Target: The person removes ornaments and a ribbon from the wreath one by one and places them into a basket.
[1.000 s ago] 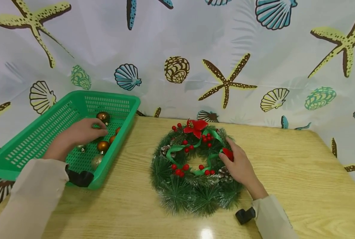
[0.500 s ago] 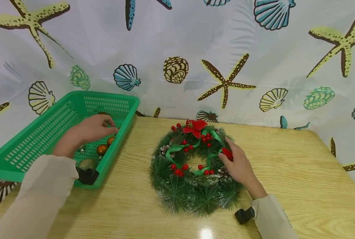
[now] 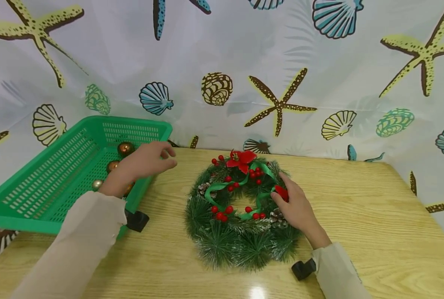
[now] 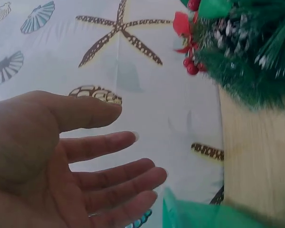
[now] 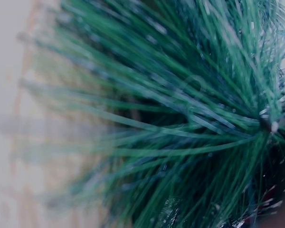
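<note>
My left hand (image 3: 150, 160) hovers over the right rim of the green plastic basket (image 3: 50, 226), thumb and fingers apart. In the left wrist view, nothing lies between the spread fingers of that left hand (image 4: 80, 161). A green Christmas wreath (image 3: 222, 241) with red berries, pine cones, a green ribbon and a red poinsettia (image 3: 240, 160) lies flat on the table. My right hand (image 3: 298, 205) grips its right side, thumb by a red flower (image 3: 281, 193) and index finger along the outer needles. Close-up wreath needles (image 5: 180, 114) fill the right wrist view.
Inside the basket lie bronze ball ornaments (image 3: 126, 148) and a small pale gold one (image 3: 97, 185); the left forearm hides part of its right side. The wooden table (image 3: 375, 216) extends right of the wreath. A seashell-print curtain (image 3: 192, 50) hangs behind.
My left hand has moved right from inside the basket to its right rim, uncovering some ornaments. The right hand stays on the wreath, and the head view has shifted slightly.
</note>
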Motion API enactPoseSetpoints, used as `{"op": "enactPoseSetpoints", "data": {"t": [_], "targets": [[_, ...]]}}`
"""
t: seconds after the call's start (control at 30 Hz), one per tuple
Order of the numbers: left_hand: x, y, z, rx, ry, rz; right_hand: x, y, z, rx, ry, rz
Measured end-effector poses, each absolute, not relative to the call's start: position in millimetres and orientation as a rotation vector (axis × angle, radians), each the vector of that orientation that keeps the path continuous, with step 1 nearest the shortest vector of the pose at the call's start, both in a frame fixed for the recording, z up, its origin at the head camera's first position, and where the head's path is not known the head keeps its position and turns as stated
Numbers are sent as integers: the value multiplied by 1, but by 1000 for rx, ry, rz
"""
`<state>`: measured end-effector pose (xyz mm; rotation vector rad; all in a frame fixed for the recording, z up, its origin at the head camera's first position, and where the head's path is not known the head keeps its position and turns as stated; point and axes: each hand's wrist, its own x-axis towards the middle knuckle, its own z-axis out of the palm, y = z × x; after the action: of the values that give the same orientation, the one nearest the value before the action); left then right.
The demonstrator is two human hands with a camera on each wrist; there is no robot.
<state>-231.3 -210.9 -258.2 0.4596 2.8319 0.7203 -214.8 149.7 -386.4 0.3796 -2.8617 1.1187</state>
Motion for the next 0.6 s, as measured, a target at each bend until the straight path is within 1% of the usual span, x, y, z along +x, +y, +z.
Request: {"op": "enactPoseSetpoints", "data": {"t": [0.17,0.37,0.6], "targets": [[-233,-188,-270,535,2852,820,-216,150,-387,378,-2871,1128],[-235,-163,-286,535,2844,985,-216,151,-388,364,-2879,1133],[-240,-143,-304,584,2837,1045,-217,153,-387,370,-2870,1127]]}}
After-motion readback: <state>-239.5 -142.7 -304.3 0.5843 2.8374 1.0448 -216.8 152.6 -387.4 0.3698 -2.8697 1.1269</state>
